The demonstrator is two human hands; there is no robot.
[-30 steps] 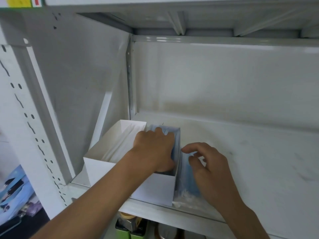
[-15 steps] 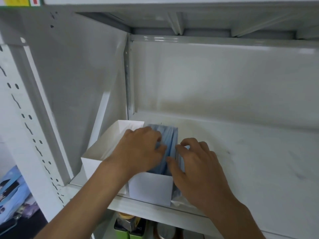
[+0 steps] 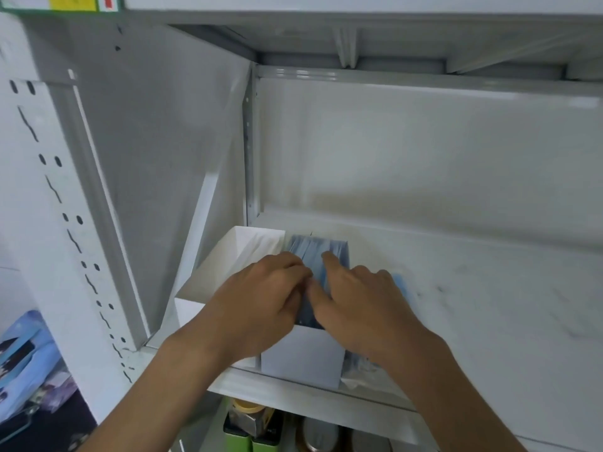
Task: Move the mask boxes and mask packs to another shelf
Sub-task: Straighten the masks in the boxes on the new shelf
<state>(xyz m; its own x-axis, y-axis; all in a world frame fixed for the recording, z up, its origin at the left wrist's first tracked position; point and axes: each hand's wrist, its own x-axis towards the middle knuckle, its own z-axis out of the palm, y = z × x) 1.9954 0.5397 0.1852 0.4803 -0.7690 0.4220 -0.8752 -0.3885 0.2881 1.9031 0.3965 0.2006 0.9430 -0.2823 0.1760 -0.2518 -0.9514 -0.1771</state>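
Head view, looking down into a white metal shelf (image 3: 473, 288), left corner. Writing first: we find nothing legible. A label strip (image 3: 62, 2) at the top left edge shows a yellow patch with green and red beside it, but any print on it is too blurred to read. The white mask boxes carry no visible branding from this angle. Two open-topped white boxes stand side by side against the left wall of the shelf. The left box (image 3: 228, 265) shows white contents; the right box (image 3: 303, 357) holds blue mask packs (image 3: 313, 247) standing on edge. One more blue pack (image 3: 403, 287) lies on the shelf just right of that box, mostly hidden under our right wrist. Both hands are over the right box. Left hand (image 3: 261, 301) lies across the divide between the boxes, fingers curled at the left side of the blue stack and touching it. Right hand (image 3: 362, 305) reaches in from the right, forefinger extended onto the top of the packs, thumb meeting the left hand's fingertips. We cannot tell whether either hand truly pinches the packs or only presses them together. Below the shelf edge we see green containers (image 3: 251, 435) and a roll of tape (image 3: 249, 406); at far left, a pale blue package (image 3: 26, 363).
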